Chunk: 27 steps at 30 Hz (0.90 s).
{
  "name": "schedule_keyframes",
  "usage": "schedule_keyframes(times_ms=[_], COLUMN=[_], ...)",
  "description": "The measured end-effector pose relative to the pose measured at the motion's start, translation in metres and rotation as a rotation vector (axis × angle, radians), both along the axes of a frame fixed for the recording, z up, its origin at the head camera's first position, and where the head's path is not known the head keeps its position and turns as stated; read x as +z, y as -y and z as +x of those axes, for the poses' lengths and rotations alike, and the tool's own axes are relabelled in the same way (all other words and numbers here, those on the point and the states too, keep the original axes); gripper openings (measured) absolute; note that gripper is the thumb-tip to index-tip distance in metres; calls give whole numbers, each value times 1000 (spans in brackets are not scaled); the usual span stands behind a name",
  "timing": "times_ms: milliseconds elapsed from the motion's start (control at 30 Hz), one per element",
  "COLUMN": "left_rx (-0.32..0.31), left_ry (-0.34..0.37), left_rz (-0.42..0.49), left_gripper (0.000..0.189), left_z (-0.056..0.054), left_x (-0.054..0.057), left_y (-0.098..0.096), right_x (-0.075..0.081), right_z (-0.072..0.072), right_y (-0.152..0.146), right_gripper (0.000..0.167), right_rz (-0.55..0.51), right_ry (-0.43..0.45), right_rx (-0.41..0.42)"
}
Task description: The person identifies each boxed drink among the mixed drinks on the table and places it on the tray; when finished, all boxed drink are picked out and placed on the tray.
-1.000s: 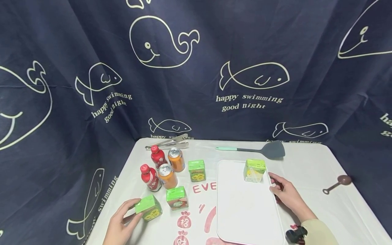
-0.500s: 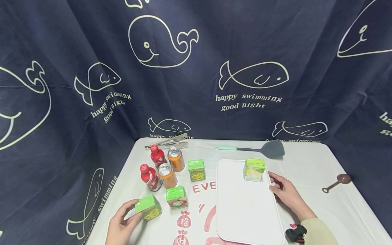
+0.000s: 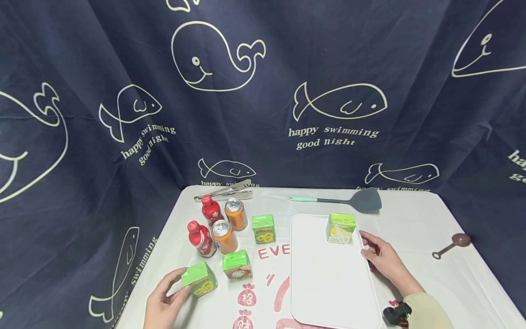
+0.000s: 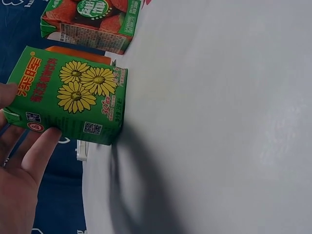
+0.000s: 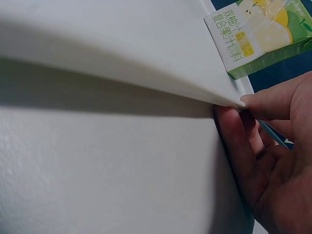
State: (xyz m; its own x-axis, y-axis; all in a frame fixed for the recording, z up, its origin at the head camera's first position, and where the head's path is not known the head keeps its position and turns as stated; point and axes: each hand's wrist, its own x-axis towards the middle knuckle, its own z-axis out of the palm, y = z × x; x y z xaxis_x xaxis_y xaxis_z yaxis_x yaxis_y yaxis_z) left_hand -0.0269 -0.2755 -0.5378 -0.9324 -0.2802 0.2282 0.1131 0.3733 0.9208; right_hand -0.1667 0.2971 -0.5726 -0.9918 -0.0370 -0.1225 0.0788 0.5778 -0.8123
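Note:
In the head view my left hand (image 3: 159, 302) grips a green drink carton (image 3: 202, 284) at the front left of the table. The left wrist view shows yellow daisy-like flowers on this carton (image 4: 87, 87), with the thumb and fingers on opposite sides of one end. My right hand (image 3: 388, 262) pinches the right rim of a white tray (image 3: 328, 278). Seen from the right wrist, the thumb lies over the tray edge (image 5: 170, 90) and fingers are beneath it. A yellow-green juice carton (image 3: 341, 228) stands in the tray's far right corner, close to the right fingertips.
Two red bottles (image 3: 201, 240), two orange cans (image 3: 224, 236), a strawberry-print carton (image 3: 237, 266) and another flower carton (image 3: 264, 229) stand left of the tray. Metal tongs (image 3: 228, 191) and a spatula (image 3: 365, 201) lie at the back, a brown scoop (image 3: 460, 240) at right.

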Motion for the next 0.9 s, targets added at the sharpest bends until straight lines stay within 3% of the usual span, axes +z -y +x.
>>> schedule_keyframes(times_ms=[300,667,900], left_rx=[-11,-137,-218], left_ry=[-5,-236,-265], left_rz=[-41,-124,-145], left_gripper=[48,52,51], left_z=[1,-1,-3], left_x=[16,45,69], left_y=[-4,-8,-21], right_x=[4,2,-1], right_z=[0,-1,-1], right_y=[1,-1,0], right_gripper=[62,61,61], right_rz=[-3,1,-9], right_ry=[9,-12,-5], right_rx=[4,14,11])
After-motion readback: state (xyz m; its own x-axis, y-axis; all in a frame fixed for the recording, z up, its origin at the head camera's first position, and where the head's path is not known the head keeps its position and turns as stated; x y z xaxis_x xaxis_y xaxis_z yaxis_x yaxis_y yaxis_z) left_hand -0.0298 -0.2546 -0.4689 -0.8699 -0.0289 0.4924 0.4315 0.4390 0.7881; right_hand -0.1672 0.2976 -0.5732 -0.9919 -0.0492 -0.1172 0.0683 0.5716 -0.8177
